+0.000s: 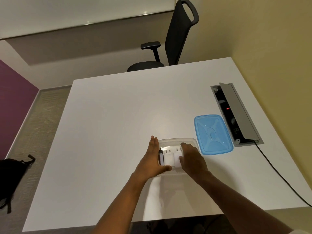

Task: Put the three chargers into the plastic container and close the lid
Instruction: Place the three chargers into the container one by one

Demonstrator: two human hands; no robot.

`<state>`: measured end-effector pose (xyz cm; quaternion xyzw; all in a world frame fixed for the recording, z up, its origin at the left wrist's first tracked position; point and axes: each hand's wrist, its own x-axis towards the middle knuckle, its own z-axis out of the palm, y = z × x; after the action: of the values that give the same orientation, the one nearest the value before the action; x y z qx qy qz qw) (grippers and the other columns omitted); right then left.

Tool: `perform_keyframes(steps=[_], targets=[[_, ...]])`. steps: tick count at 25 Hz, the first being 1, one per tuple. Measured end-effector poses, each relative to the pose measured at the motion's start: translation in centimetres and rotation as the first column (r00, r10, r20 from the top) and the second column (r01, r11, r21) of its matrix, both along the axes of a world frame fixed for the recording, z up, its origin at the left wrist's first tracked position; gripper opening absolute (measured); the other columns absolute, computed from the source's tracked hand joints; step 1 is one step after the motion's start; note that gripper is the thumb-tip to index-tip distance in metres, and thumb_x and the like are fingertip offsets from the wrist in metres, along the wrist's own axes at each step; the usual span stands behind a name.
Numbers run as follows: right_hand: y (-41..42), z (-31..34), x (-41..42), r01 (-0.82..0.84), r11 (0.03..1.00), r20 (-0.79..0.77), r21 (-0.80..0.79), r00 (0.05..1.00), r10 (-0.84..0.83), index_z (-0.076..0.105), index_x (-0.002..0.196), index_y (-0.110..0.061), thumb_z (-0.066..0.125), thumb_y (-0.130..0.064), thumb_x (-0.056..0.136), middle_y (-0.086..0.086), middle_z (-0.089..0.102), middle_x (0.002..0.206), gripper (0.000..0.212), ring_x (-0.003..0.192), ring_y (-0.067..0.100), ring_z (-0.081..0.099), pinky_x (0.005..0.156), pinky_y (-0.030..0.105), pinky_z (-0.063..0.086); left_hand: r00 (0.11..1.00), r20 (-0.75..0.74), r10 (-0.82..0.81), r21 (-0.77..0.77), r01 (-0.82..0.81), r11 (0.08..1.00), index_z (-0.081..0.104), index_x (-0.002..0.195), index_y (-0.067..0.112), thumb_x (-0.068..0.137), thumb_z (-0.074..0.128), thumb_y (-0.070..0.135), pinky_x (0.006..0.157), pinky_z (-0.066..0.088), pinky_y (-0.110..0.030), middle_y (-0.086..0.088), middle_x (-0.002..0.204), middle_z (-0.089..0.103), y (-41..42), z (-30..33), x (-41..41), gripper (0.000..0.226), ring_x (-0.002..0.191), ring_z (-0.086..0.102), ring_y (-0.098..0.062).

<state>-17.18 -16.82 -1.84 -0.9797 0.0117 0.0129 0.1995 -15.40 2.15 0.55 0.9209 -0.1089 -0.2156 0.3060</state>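
chargers (168, 158) look settled in the container (177, 141); both hands (152, 159) flat, holding nothing; I'd grab the blue lid (213, 135) squarely, press corners evenly

My left grip (152, 159) flanks the container (177, 141) on its left wall, right grip (192, 159) covers its right half, so the opening betw. them is narrow. The blue lid (213, 135) lies just right of the container, blocking a sideways pass there. Beyond it, the open cable box (236, 114) w/ raised flap and a black cable (278, 173) cross the worktop's (118, 124) right side. Left and far worktop: bare, free passage.
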Motion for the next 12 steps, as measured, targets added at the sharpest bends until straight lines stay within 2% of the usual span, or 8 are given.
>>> perform_keyframes(steps=[3,5,7,8,10,12], targets=[[-3.0,1.2,0.6,0.015,1.000,0.215,0.010,0.976,-0.017,0.064,0.111,-0.003,0.078,-0.009,0.071,0.014,0.069,0.089,0.043,0.076,0.032,0.067,0.064,0.036,0.058,0.998,0.040,0.040,-0.060,-0.037,0.997,-0.023,0.152,0.027,0.079,0.068,0.058,0.116,0.016,-0.022,0.011,0.162,-0.025,-1.8,1.6,1.7,0.121,0.153,-0.003,-0.011],[-5.3,1.4,1.0,0.065,0.998,0.307,0.010,0.950,-0.065,0.067,0.106,0.001,0.077,-0.006,0.072,0.017,0.071,0.085,0.037,0.072,0.033,0.069,0.064,0.036,0.060,0.997,0.055,0.047,-0.072,-0.043,0.997,-0.019,0.153,0.026,0.082,0.065,0.057,0.118,0.014,-0.024,0.011,0.163,-0.022,-3.6,2.5,3.0,0.114,0.152,-0.003,-0.010],[-7.8,1.5,1.5,0.083,0.997,0.328,0.011,0.941,-0.082,0.068,0.105,0.004,0.071,-0.006,0.076,0.019,0.072,0.086,0.030,0.074,0.034,0.071,0.068,0.037,0.061,0.997,0.062,0.040,-0.081,-0.035,0.996,-0.016,0.154,0.024,0.085,0.064,0.054,0.117,0.010,-0.022,0.010,0.164,-0.019,-5.6,3.1,4.3,0.110,0.152,-0.003,-0.009],[-9.2,1.5,1.7,0.103,0.994,0.297,0.041,0.949,-0.111,0.068,0.105,0.004,0.066,-0.008,0.078,0.019,0.072,0.088,0.030,0.077,0.033,0.071,0.071,0.037,0.061,0.998,0.061,0.032,-0.085,-0.026,0.996,-0.014,0.155,0.022,0.086,0.063,0.052,0.117,0.009,-0.021,0.008,0.164,-0.017,-6.7,3.3,5.0,0.108,0.152,-0.004,-0.009],[-11.5,1.6,1.9,0.217,0.955,0.150,0.204,0.957,-0.250,0.066,0.108,0.002,0.060,-0.010,0.079,0.018,0.072,0.092,0.032,0.084,0.033,0.070,0.075,0.035,0.057,0.998,0.054,0.018,-0.093,-0.013,0.996,-0.009,0.156,0.018,0.089,0.063,0.047,0.116,0.006,-0.019,0.005,0.165,-0.012,-8.9,3.5,6.1,0.102,0.153,-0.003,-0.010],[-13.8,1.8,2.2,0.396,0.844,-0.050,0.362,0.912,-0.407,0.062,0.112,-0.001,0.060,-0.010,0.081,0.016,0.071,0.100,0.032,0.094,0.031,0.067,0.079,0.031,0.050,0.999,0.046,0.005,-0.094,-0.001,0.996,-0.005,0.156,0.015,0.090,0.063,0.042,0.115,0.005,-0.018,0.002,0.166,-0.008,-11.1,3.3,7.3,0.099,0.153,-0.001,-0.012]])
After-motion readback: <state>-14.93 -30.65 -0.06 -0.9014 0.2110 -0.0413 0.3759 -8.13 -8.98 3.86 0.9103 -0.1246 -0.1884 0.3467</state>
